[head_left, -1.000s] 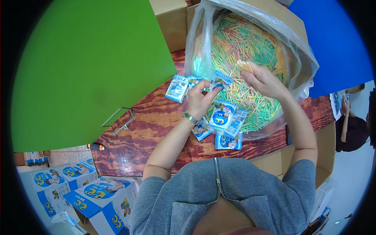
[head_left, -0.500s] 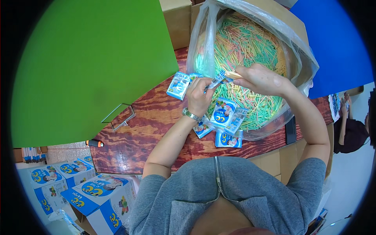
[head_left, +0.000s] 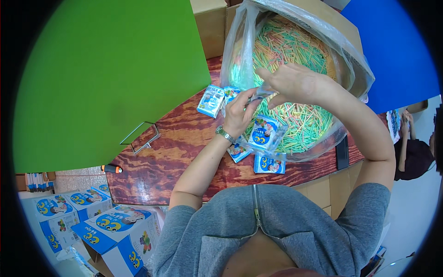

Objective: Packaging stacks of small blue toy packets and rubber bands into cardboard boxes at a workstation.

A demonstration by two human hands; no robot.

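Note:
My left hand (head_left: 237, 113), with a watch at its wrist, is closed around a small plastic packet (head_left: 262, 92), only partly visible. My right hand (head_left: 297, 83) hovers just beyond it, thumb and fingers apart on either side of the packet's end; no stick shows between them. Both hands are over a large clear plastic bag (head_left: 247, 51) full of thin pastel sticks (head_left: 295, 51) in green, yellow and pink. Blue-and-white packets lie around: one (head_left: 264, 132) on the bag's near edge, another (head_left: 270, 164) below it, and one (head_left: 211, 100) left of my left hand.
A cardboard box (head_left: 344, 23) surrounds the bag on the reddish wooden table (head_left: 180, 138). A green panel (head_left: 110, 83) covers the left, a blue one (head_left: 392, 51) the right. A bent metal frame (head_left: 140, 137), a dark object (head_left: 342, 154) and printed cartons (head_left: 117, 226) are nearby. Another person (head_left: 413, 154) sits far right.
My right hand's fingers have spread, and the pale sticks they held no longer show. Its wrist has lifted slightly. A clear-backed packet beside the one on the bag's edge has shifted.

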